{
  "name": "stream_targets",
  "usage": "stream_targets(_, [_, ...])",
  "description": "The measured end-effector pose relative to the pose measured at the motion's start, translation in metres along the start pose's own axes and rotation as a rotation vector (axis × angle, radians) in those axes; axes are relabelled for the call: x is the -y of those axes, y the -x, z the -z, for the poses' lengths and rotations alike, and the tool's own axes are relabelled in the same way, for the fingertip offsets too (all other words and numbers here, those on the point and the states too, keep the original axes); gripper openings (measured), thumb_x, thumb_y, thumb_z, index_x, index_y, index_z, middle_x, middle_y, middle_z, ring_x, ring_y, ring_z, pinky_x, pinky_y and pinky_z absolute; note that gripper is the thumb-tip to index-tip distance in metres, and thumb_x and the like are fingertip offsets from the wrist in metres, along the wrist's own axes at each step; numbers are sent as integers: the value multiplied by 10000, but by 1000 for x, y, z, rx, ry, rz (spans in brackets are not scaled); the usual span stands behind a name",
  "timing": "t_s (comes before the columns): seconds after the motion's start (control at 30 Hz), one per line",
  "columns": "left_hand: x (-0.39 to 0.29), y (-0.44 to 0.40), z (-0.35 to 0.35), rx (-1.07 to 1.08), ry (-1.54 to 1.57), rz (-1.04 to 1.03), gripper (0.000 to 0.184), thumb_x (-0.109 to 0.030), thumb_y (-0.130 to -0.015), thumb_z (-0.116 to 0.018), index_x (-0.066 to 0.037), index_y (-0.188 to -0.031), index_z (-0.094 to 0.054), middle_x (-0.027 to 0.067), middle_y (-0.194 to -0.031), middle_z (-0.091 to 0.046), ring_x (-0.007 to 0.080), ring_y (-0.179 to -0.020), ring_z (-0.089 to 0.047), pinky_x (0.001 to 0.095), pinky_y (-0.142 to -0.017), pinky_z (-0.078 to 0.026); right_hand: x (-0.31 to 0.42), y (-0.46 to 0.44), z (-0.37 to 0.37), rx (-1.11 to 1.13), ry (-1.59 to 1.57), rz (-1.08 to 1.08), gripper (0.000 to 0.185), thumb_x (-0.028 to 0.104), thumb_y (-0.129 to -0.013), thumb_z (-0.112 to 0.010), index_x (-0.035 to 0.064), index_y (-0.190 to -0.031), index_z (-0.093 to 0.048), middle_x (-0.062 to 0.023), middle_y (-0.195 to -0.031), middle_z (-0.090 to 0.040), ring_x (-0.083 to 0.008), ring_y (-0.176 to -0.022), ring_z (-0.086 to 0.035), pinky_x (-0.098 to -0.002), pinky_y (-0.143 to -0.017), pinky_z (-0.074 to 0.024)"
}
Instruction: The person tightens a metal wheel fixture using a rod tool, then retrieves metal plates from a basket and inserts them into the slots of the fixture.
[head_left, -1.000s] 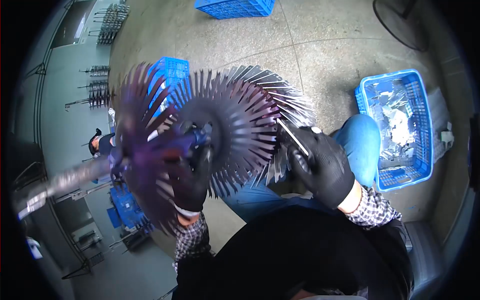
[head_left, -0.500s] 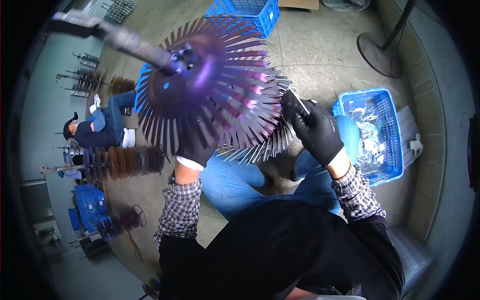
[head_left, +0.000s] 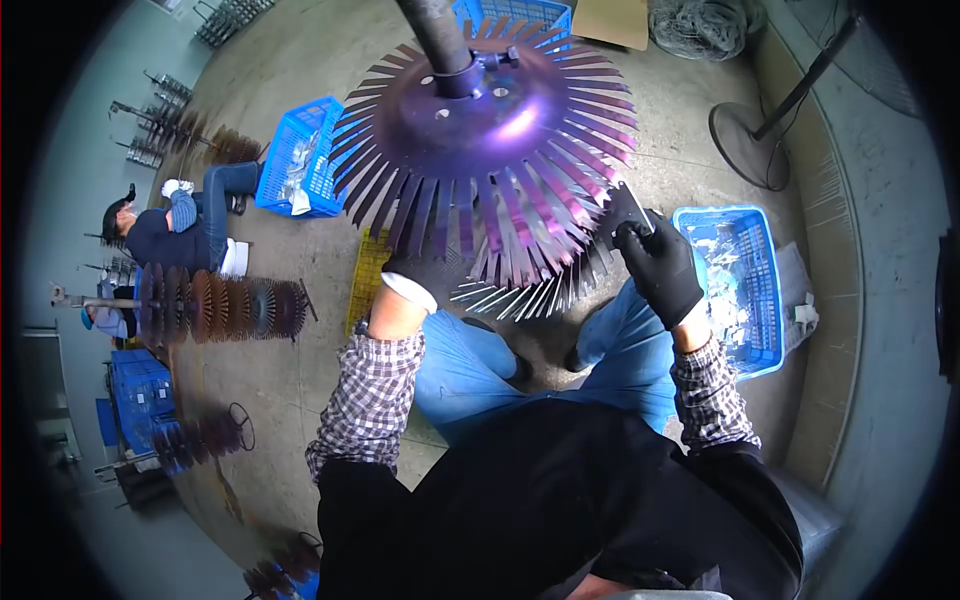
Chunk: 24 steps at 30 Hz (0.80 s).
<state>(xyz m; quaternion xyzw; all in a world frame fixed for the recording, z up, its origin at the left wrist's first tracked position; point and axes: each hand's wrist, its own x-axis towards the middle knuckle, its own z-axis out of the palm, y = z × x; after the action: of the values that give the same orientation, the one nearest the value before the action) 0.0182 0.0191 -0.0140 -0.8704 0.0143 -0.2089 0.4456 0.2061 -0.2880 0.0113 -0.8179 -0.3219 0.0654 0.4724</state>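
A purple slotted metal disc (head_left: 410, 105) with many flat blades round its edge hangs from a thick metal shaft (head_left: 436, 40) in front of me. Behind it, lower down, silvery blades (head_left: 535, 300) of another disc show. My right hand (head_left: 660, 268), in a black glove, is closed on a flat metal piece (head_left: 631, 205) beside the disc's right edge. My left hand (head_left: 432, 270), also black-gloved, is under the disc's lower left blades. Its fingers are hidden behind them, so its grip cannot be made out.
On my right stands a blue crate (head_left: 778, 330) of shiny flat pieces. A blue crate (head_left: 270, 180) and a yellow crate (head_left: 368, 285) are to the left. A stand base (head_left: 745, 145) sits at upper right. A person (head_left: 170, 230) sits at left near racks of discs (head_left: 205, 305).
The disc and shaft have swung right, and the disc's upper face is tilted differently. My right hand is slightly lower and further right, still holding the flat piece. My left hand has shifted right.
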Motion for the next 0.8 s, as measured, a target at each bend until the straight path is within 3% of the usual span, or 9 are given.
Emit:
stream_targets(0.2, [5,-18,27,-13,62,64,611,-197,-959,-603,-49,-1552,-578,260,-1523,-622,338,-1179,-732,405,-921,-624,7,2,1,10,53,-6,177,132,-966,-705,38,-1109,-749,-77,-876,-731,-200,-719,-609,-323,-695,-501])
stream_targets(0.33, [3,-18,24,-60,216,118,647,-261,-925,-715,-15,-1513,-606,259,-1536,-570,466,-1423,-554,583,-1206,-444,5,1,1,13,74,54,178,121,-973,-703,30,-1120,-749,-91,-903,-729,-209,-723,-612,-331,-703,-504])
stream_targets(0.53, [-14,-22,17,-62,292,267,642,-247,-921,-728,-21,-1511,-609,252,-1550,-560,436,-1443,-543,563,-1215,-426,4,3,-2,-6,104,90,185,111,-975,-701,24,-1132,-749,-104,-931,-727,-220,-725,-616,-340,-705,-507])
stream_targets(0.67, [-5,-31,31,-115,336,238,675,-247,-932,-643,-36,-1565,-539,279,-1564,-551,465,-1389,-582,598,-1143,-498,-1,3,-3,-3,127,114,192,110,-975,-704,23,-1141,-749,-108,-943,-727,-226,-725,-617,-341,-703,-508])
stream_targets(0.8, [-10,-29,25,-99,378,248,686,-257,-928,-657,-41,-1567,-531,285,-1573,-530,503,-1419,-545,626,-1155,-478,1,5,-3,-12,136,107,187,117,-982,-707,25,-1140,-750,-109,-939,-733,-228,-733,-630,-342,-708,-515])
